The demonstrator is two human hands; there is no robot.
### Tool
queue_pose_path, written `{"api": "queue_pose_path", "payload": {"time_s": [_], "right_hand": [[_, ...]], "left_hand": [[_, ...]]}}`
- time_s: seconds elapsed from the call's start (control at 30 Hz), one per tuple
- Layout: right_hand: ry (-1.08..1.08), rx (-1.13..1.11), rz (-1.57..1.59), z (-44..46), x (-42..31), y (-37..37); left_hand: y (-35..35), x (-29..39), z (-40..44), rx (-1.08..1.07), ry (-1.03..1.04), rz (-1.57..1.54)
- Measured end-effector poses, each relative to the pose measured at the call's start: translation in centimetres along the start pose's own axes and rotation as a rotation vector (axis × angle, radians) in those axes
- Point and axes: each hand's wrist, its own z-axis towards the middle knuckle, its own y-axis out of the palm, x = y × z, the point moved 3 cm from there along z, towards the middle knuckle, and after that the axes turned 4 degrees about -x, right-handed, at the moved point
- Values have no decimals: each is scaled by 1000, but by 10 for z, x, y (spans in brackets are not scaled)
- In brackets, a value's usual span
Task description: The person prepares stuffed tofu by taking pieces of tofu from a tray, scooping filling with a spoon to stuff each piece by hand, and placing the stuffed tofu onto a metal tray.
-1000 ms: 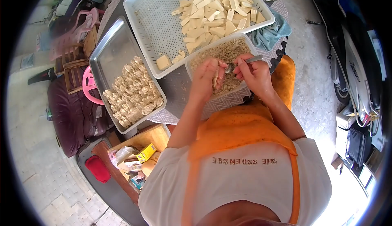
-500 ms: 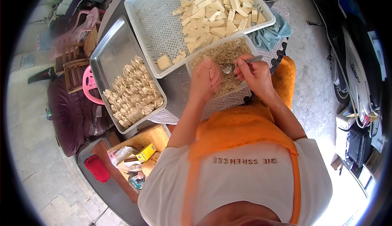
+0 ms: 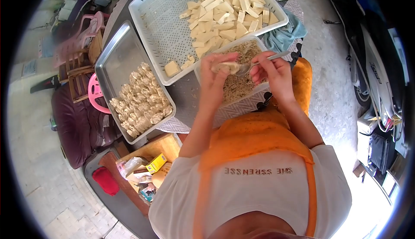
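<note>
My left hand (image 3: 212,77) is closed around a pale tofu piece (image 3: 230,68) above a clear plastic tub (image 3: 263,44). Crumbly brown filling (image 3: 237,88) lies in that tub. A metal spoon (image 3: 281,54) is gripped in my right hand (image 3: 276,75), beside the tofu and over the filling; its bowl is partly hidden by the fingers. Behind the tub, a white perforated tray (image 3: 162,27) bears a heap of cut tofu pieces (image 3: 225,18). On the left, rows of filled tofu pieces (image 3: 140,103) sit in a steel tray (image 3: 113,60).
A blue-green cloth (image 3: 285,31) lies at the table's right edge. Below the steel tray stands an open box (image 3: 170,144) of small packages. A pink chair (image 3: 96,92) is at the left, and a parked scooter (image 3: 376,75) stands at the right.
My left hand has turned and opened upward somewhat, bringing the tofu piece into view. The right hand has lifted slightly with the spoon, whose handle now points more to the right.
</note>
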Motion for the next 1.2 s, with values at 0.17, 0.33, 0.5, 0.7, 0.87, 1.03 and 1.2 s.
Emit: {"api": "queue_pose_path", "payload": {"time_s": [0.17,0.33,0.5,0.7,0.87,1.03,1.2], "right_hand": [[-100,27,-50,3,-7,-7],[-144,48,-199,3,8,-3],[-213,18,-366,1,11,1],[-207,27,-379,1,12,2],[-220,36,-432,-1,11,4],[-191,57,-417,-1,12,6],[-197,51,-450,0,14,5]], "left_hand": [[-13,-5,-6,-50,-177,96],[-15,-13,-5,-4,-262,-130],[-12,-14,-3,48,-239,-277],[-18,-14,-7,-32,-316,-241],[-2,-4,-3,226,-352,-280],[-17,-12,-7,38,-369,-456],[-14,-7,-12,108,-433,-335]]}}
